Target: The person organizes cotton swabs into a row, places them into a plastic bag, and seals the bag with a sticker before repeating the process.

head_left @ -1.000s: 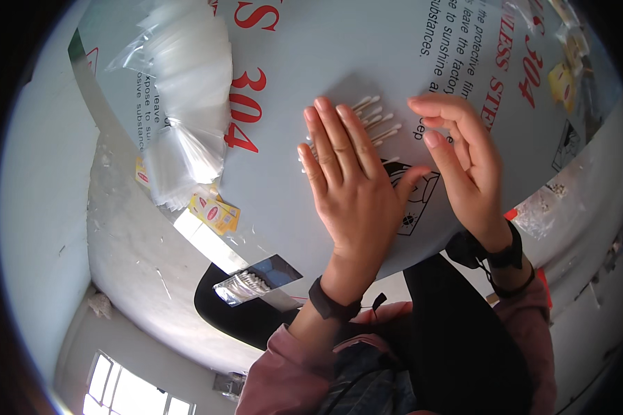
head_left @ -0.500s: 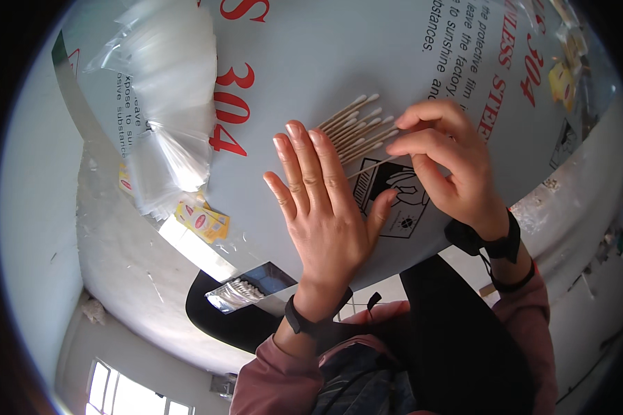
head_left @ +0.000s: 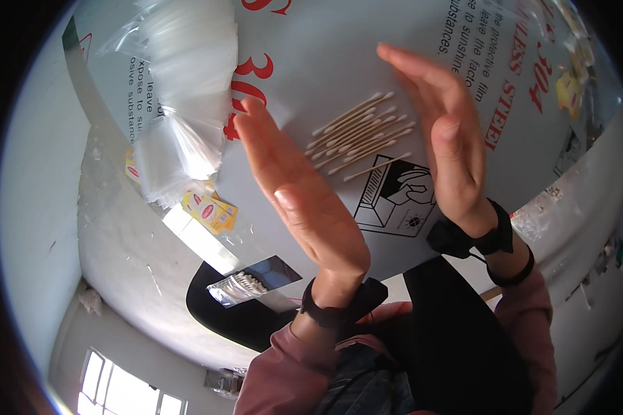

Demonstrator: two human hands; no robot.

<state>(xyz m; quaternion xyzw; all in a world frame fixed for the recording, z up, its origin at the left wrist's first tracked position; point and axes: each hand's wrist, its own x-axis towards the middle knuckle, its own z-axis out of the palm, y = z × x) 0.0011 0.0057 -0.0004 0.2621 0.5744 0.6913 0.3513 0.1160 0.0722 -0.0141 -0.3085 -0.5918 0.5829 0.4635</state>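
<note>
A loose bundle of cotton swabs with pale wooden sticks and white tips lies slantwise on the grey film-covered tabletop. One swab rests a little apart on the near side. My left hand stands on edge left of the bundle, fingers stretched out, palm turned toward the swabs. On the other side my right hand is held likewise, fingers straight and palm facing inward. Neither hand holds anything, and a gap shows between each hand and the swabs.
A fanned stack of clear plastic bags lies at the left, with yellow cards beside its near end. A clear packet of swabs sits at the table's near left edge. More packaging with a yellow label is at the far right.
My left hand has lifted off the swabs and turned on edge to their left. My right hand has left the swab tips, its fingers straightening. The whole bundle now shows.
</note>
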